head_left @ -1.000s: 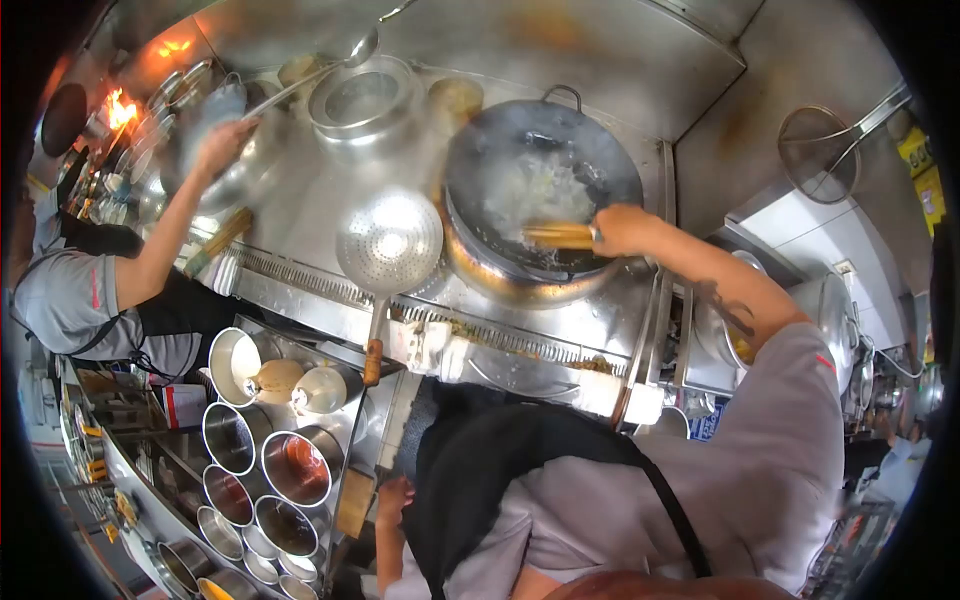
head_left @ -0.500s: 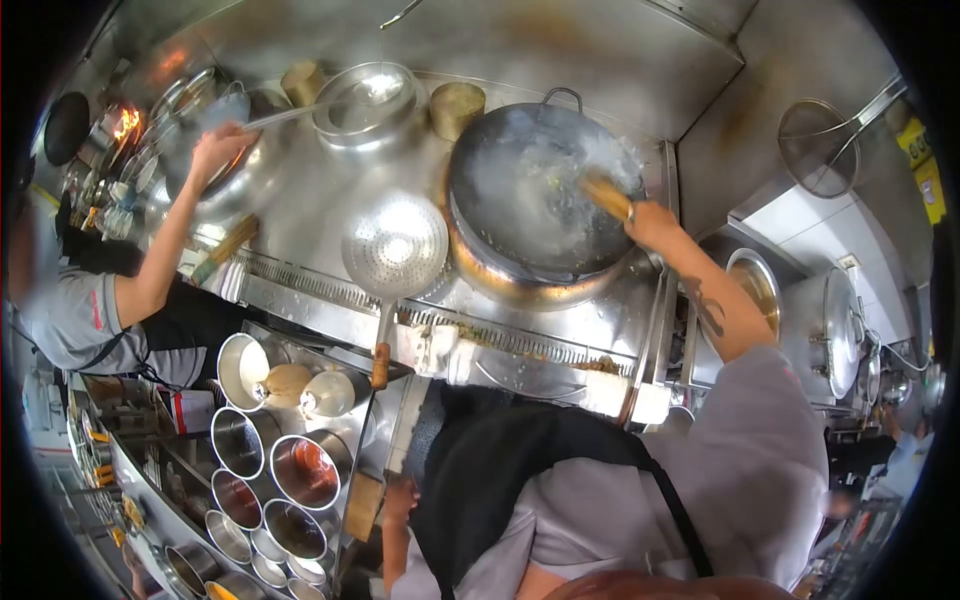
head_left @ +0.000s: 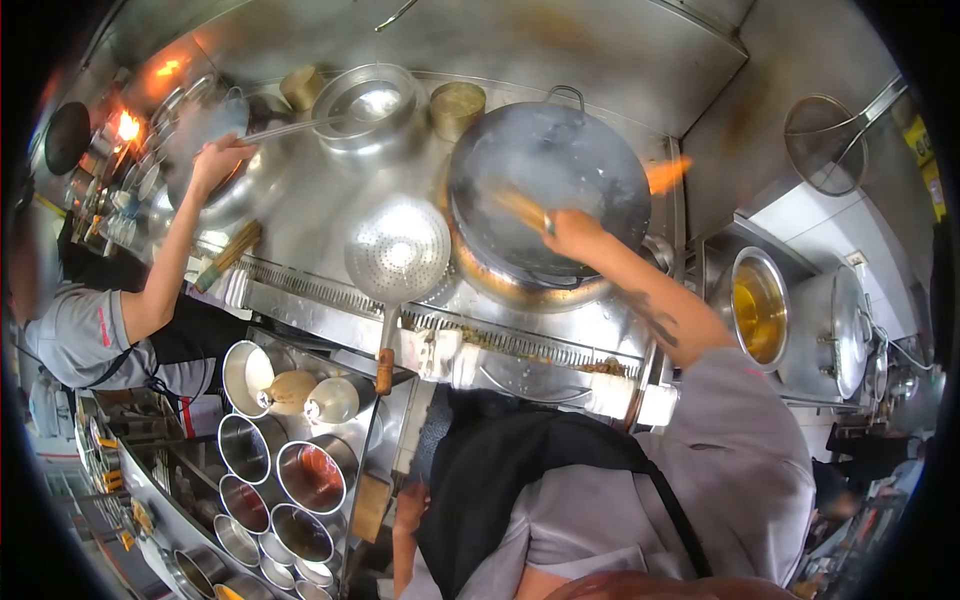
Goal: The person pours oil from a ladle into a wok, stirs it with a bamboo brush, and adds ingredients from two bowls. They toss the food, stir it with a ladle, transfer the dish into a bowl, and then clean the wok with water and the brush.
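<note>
A bamboo brush (head_left: pixel 520 210) is in my right hand (head_left: pixel 577 237), its bristles inside the big dark wok (head_left: pixel 610 170) on the stove. Steam hangs over the wok, and an orange flame (head_left: pixel 668 175) shows at its right edge. My left hand (head_left: pixel 411 505) hangs low at my side, beside the black apron; its fingers look curled, and what they hold, if anything, is hidden. A perforated skimmer (head_left: pixel 398 247) with a wooden handle lies left of the wok.
At the left a co-worker's hand (head_left: pixel 220 158) holds a ladle over another wok. Sauce pots (head_left: pixel 312 472) stand at the lower left. A bowl of yellow liquid (head_left: pixel 757 308) and a lidded pot (head_left: pixel 822 335) are at the right. A strainer (head_left: pixel 826 145) hangs upper right.
My right hand and the brush have moved left across the wok. A flame has appeared at the wok's right edge. The yellow liquid in the bowl now shows clearly.
</note>
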Motion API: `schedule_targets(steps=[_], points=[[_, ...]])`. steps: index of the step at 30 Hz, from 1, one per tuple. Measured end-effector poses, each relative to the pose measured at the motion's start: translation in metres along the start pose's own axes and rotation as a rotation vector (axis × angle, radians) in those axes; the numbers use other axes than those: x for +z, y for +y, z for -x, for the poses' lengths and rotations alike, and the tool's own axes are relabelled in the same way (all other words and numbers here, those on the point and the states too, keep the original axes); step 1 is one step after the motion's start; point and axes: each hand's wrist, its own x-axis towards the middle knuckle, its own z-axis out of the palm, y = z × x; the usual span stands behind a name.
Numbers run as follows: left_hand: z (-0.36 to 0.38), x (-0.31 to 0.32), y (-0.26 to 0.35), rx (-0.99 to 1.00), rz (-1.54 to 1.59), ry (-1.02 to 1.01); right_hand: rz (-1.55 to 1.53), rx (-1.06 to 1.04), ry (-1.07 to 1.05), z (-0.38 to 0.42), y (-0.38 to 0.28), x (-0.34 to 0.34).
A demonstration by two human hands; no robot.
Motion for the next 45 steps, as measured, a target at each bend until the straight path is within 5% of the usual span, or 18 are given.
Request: schedule_targets(steps=[2,5,8,11,13,15,17,24,26,30,33,38,41,45], points=[[-0.012,-0.002,-0.027,0.051,0.055,0.061,0.107,-0.025,-0.051,0.042,0.014,-0.012],[0.008,0.000,0.017,0.050,0.010,0.068,0.274,0.114,-0.164,0.026,0.049,-0.040],[-0.012,0.003,0.016,0.038,-0.083,0.043,0.066,0.319,0.003,-0.036,0.067,-0.025],[-0.024,-0.003,0.015,0.217,-0.150,0.076,0.147,0.194,0.038,-0.024,0.064,0.008],[-0.017,-0.008,0.031,0.213,-0.157,0.080,0.174,0.088,0.069,0.028,0.054,-0.033],[-0.015,-0.009,0.023,0.189,-0.157,0.084,0.121,0.089,-0.172,0.056,0.076,-0.060],[-0.026,-0.009,0.000,0.134,-0.103,0.103,0.209,0.311,-0.170,0.041,0.103,-0.077],[0.009,0.007,0.046,-0.024,-0.119,0.147,0.186,0.206,0.002,0.048,0.130,-0.039],[0.013,0.010,0.038,0.118,-0.005,0.084,0.227,0.082,0.230,0.007,0.167,-0.020],[0.005,0.012,0.023,0.104,0.088,-0.011,-0.234,0.144,0.071,-0.084,0.103,0.001],[0.018,0.015,0.047,0.080,-0.069,0.023,-0.220,0.059,0.000,-0.053,0.041,0.007],[0.010,0.010,0.028,0.054,-0.138,0.117,0.105,-0.302,-0.140,0.030,0.029,-0.061],[0.006,0.017,0.035,0.080,-0.021,0.133,0.266,-0.012,-0.469,0.001,0.046,-0.082],[-0.011,0.015,0.028,0.016,-0.065,0.136,0.334,-0.020,-0.279,0.009,0.038,-0.061]])
